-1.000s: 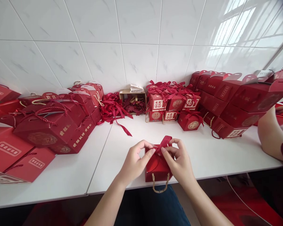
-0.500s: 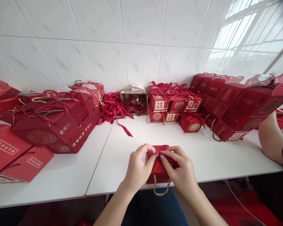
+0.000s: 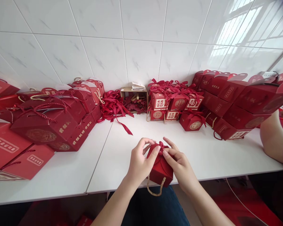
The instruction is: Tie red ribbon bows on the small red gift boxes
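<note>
A long white table [image 3: 119, 157] stands by a shiny wall of white tiles [image 3: 99, 22]. At its front edge is a small red card box [image 3: 160, 171] with a tan rope handle [image 3: 155, 194]. The left hand [image 3: 140, 161] and right hand [image 3: 181, 164], close together, both pinch the red cloth ribbon [image 3: 161, 146] on top.

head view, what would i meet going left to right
Stacked red boxes → heap of loose red ribbons → left hand → rope-handled red box → right hand → another person's arm.
</note>
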### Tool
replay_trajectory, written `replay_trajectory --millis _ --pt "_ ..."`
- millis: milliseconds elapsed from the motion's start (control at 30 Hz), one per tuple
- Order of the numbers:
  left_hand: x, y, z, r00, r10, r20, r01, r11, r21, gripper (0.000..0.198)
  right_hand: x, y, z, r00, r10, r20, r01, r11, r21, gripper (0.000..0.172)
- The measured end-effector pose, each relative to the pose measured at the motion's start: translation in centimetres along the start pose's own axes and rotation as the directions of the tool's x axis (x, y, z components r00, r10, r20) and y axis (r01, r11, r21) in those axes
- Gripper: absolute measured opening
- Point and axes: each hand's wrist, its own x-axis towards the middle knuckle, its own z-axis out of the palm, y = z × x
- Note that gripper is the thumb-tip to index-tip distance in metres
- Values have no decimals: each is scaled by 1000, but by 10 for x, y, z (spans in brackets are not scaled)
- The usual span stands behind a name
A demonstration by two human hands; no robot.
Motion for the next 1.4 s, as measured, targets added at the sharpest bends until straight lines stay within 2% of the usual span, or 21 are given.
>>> replay_trajectory --millis 167,300,367,433,567,700,767,833,933,1033,1133,1233,1300,1400 --pt "-3 -5 -5 997 -36 62 27 989 143 13 -3 -1 6 998 18 -63 -13 997 75 33" --pt "0 -3 -10 986 -135 98 129 990 65 12 -8 -2 -1 999 36 -36 -34 998 57 32" --pt "1 0 -14 975 -170 141 165 985 43 12 -9 -1 -10 999 2 -44 -4 999 -35 29" --pt "3 3 -18 969 -173 175 164 984 63 12 -9 1 -20 994 -82 -68 68 980 -189 25" --pt "6 13 -24 973 -101 206 65 983 174 11 -9 -2 -35 979 -200 -38 166 891 -422 16" --pt "12 22 -29 967 -78 243 6 958 286 12 -22 -21 -39 976 -212 43 204 834 -513 15" --pt "16 25 -32 956 -86 279 -10 946 325 11 -28 -33 -41 975 -153 159 215 824 -524 13" --pt "21 27 -35 938 -76 339 -50 936 348 10 -26 -42 -43 957 -101 273 236 818 -524 10" --pt "28 29 -38 908 -66 414 -97 928 361 9 -6 -47 -47 934 -177 310 317 810 -493 14" --pt "34 29 -40 898 -95 429 -68 935 348 8 18 -44 -47 896 -201 396 372 826 -423 35" --pt "36 30 -39 893 -120 435 -30 946 322 9 29 -39 -44 853 -187 487 402 831 -385 30" --pt "37 31 -37 898 -110 425 -27 953 303 7 30 -33 -45 823 -272 498 477 807 -348 26" --pt "38 31 -37 892 -104 440 -34 955 296 6 30 -29 -48 770 -342 538 568 751 -335 29" --pt "39 32 -39 875 -135 464 -41 936 350 22 32 -23 -54 660 -383 646 708 605 -364 43"
